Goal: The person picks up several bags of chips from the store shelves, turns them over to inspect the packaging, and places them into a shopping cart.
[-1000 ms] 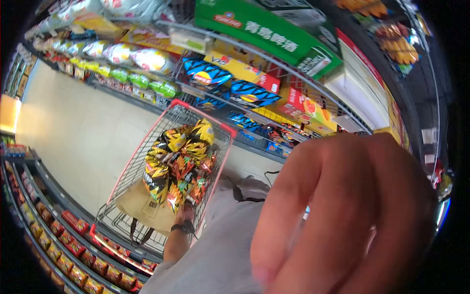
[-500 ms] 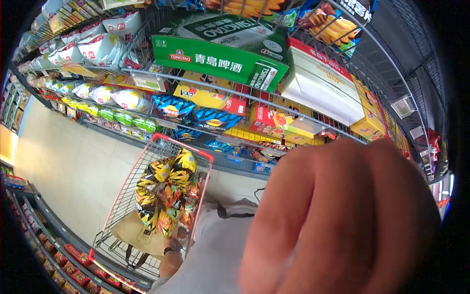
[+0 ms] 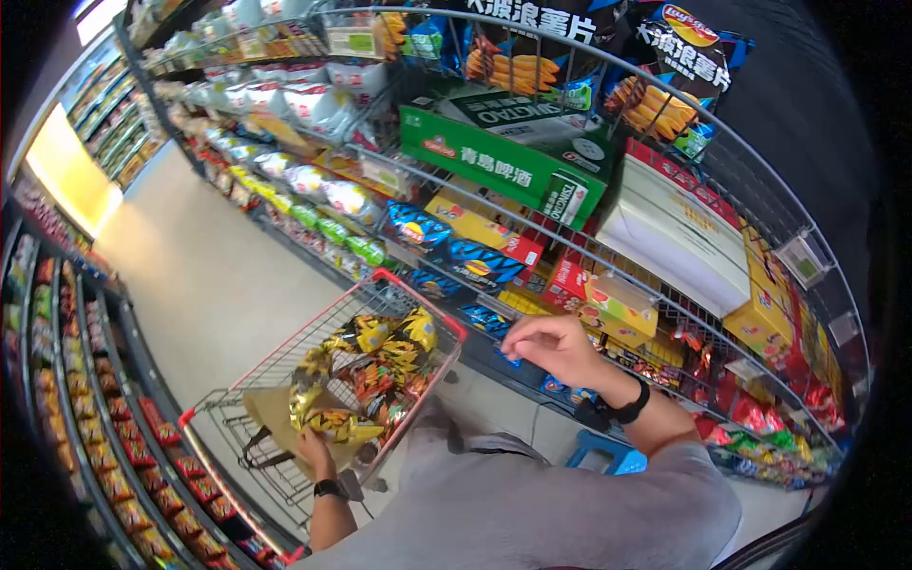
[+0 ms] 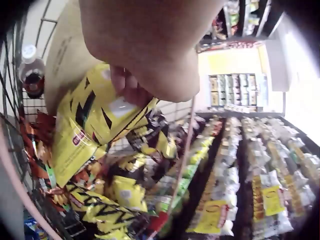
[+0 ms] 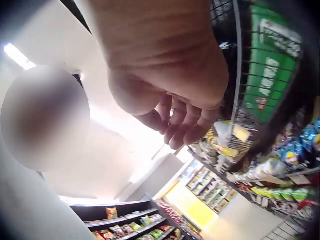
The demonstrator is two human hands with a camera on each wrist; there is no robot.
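My left hand (image 3: 313, 445) reaches into a red wire shopping cart (image 3: 418, 290) and grips a yellow and black snack bag (image 3: 328, 423). In the left wrist view the fingers (image 4: 127, 87) pinch that yellow bag (image 4: 95, 125) at its top edge, above several similar bags (image 4: 120, 200). My right hand (image 3: 551, 347) hangs in the air in front of the shelf rack, fingers loosely curled, holding nothing. In the right wrist view its fingers (image 5: 182, 122) are curled and empty.
The cart also holds a brown paper bag (image 3: 271, 408) and a dark bottle (image 4: 31, 75). A wire shelf with a green beer box (image 3: 494, 166) and chip bags stands to the right. More snack shelves (image 3: 85, 399) line the left. A blue stool (image 3: 598, 451) sits below.
My right hand, which filled the head view close to the camera, has dropped away to in front of the shelf. The left hand stays in the cart on the bags.
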